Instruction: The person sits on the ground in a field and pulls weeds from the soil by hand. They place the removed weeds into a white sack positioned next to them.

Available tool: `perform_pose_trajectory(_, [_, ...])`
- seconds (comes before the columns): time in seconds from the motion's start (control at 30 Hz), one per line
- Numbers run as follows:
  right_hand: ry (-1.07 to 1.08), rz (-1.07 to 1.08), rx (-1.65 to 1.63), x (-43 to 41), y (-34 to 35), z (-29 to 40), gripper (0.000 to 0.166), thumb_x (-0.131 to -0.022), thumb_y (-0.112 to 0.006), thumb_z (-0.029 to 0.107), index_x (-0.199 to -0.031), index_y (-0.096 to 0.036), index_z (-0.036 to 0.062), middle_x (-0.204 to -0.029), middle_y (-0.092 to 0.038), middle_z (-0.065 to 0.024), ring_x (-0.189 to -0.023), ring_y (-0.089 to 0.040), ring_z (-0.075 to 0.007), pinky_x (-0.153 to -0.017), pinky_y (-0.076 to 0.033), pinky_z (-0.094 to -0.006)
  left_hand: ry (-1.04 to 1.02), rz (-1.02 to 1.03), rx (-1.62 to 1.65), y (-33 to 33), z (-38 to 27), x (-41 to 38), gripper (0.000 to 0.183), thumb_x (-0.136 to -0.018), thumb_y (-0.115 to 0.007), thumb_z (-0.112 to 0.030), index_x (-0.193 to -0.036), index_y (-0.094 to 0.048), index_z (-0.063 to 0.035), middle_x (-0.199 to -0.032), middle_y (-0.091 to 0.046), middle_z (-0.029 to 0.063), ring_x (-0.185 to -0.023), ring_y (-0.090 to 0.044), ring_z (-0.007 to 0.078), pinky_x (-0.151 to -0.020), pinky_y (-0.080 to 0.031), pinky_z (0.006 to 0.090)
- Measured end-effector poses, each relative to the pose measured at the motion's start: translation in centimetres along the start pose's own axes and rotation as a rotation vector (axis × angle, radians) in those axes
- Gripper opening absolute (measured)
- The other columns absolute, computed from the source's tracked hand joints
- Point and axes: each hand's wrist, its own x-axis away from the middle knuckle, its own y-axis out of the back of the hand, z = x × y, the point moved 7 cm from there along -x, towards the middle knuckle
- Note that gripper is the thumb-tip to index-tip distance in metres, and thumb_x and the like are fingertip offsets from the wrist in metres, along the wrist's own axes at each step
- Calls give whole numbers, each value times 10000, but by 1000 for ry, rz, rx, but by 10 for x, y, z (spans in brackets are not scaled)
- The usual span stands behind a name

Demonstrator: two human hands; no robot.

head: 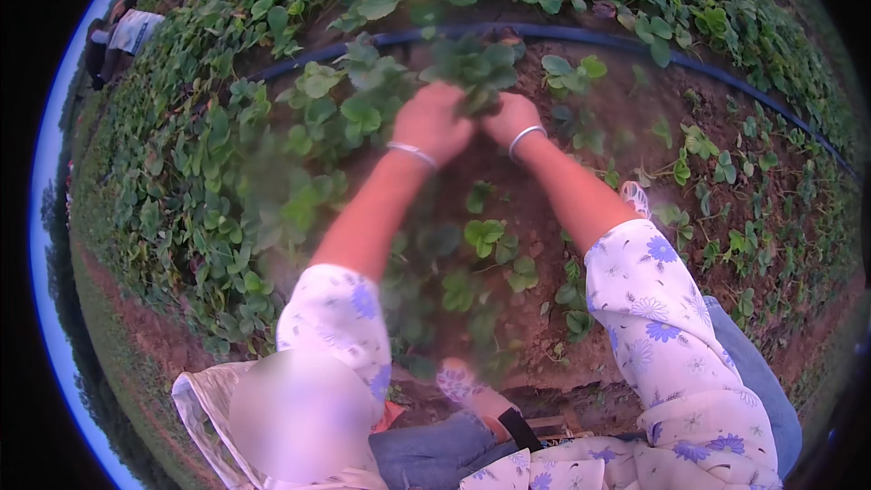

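Note:
In the middle of the bed, my left hand [437, 119] and my right hand [512, 119] are close together, fingers curled in. Between and just beyond them is a tuft of green strawberry leaves [476, 68], blurred and gripped low down by both hands. Their fingertips are hidden behind the knuckles and foliage. Each wrist wears a silver bangle. More strawberry plants [360, 112] crowd up to my left hand, while a small strawberry plant [571, 73] grows beyond my right hand. Beneath my forearms, low seedlings [484, 237] stand in brown soil [524, 207].
A dark blue irrigation hose [578, 34] curves across the bed beyond my hands. Dense foliage [197, 170] covers the left side. My shoes [459, 381] rest among the plants, near a wooden slat [548, 425]. Other people [112, 41] are far off at the upper left.

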Motion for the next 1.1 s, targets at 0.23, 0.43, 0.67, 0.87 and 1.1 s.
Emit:
perform_pose_trajectory(0.23, [170, -30, 265, 0, -2, 14, 193, -726, -584, 145, -857, -684, 45, -873, -645, -213, -852, -611, -400, -796, -490, -456, 225, -46, 8, -49, 68, 21, 155, -733, -671, -114, -879, -650, -67, -956, -578, 134, -914, -577, 342, -776, -474, 423])
perform_pose_trajectory(0.43, [177, -107, 342, 12, -3, 5, 175, -730, -590, 145, -828, -666, 23, -833, -643, -211, -812, -616, -388, -761, -492, -457, 310, -93, 38, -55, 80, 23, 115, -721, -690, -135, -785, -672, -41, -834, -632, 173, -822, -609, 360, -749, -486, 412])
perform_pose_trajectory(0.67, [289, -48, -24, 49, 18, -6, 133, -740, -631, 137, -820, -628, 31, -860, -640, -175, -824, -616, -359, -743, -488, -412, 502, 54, 153, -63, 81, 35, 268, -687, -735, -163, -868, -676, 26, -807, -675, 184, -731, -651, 317, -711, -508, 384])
perform_pose_trajectory(0.87, [536, -2, 41, 63, -12, 17, 152, -790, -576, 95, -932, -586, 41, -884, -600, -169, -823, -594, -381, -727, -481, -452, 678, 69, 443, -74, 85, 41, 262, -707, -741, -122, -874, -664, 65, -737, -668, 97, -601, -617, 169, -565, -499, 303])
perform_pose_trajectory(1.1, [488, -60, 102, 55, -33, 45, 157, -748, -652, 124, -881, -577, 86, -876, -579, -137, -791, -604, -359, -675, -497, -454, 812, 222, 761, -62, 93, 42, 146, -774, -677, -139, -785, -644, 3, -667, -631, 66, -493, -550, 131, -448, -426, 261])
